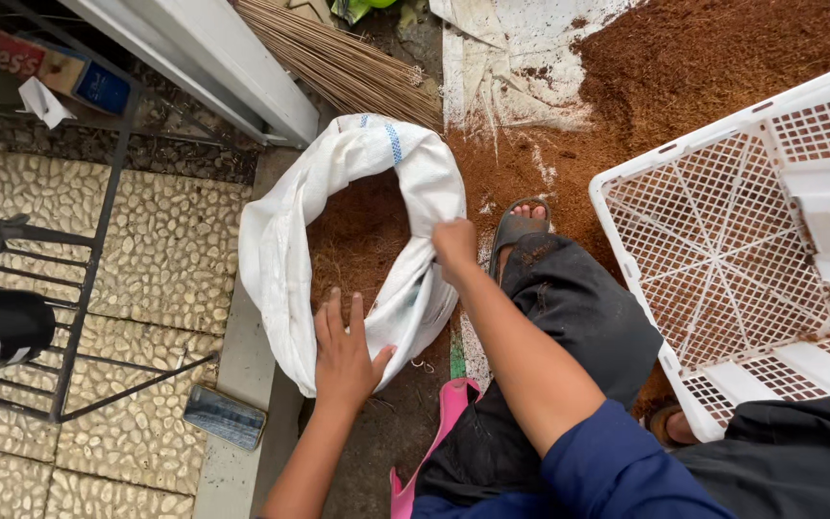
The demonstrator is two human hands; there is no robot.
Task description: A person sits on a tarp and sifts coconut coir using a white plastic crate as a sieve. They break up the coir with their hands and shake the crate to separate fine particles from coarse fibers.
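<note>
White woven sack (285,259) sits centre frame on the ground, mouth open toward the camera, rim rolled down into a rough oval; long axis of the opening runs from upper centre down toward lower centre, slightly tilted. Brown fibrous material (357,235) fills the inside. Left hand (343,351) lies flat, fingers spread and extended, on the lower rim of the sack, gripping nothing that I can see. Right hand (455,245) is closed, pinching the right-hand rim and pulling the fabric taut there. Tight on the right: person's knee and a sandalled foot (521,226) just beside the sack, then a white plastic lattice crate (722,240) tilted at right of frame, well apart from the sack. Loose brown heap (684,67) spreads across upper right. Broom bristles (338,62) fan out just above the sack. Left of it a concrete kerb, then pebble paving (160,240) with open room; black metal rack (79,279) at far left. Small dark flat object (226,416) lies on the kerb lower left, near the sack.
</note>
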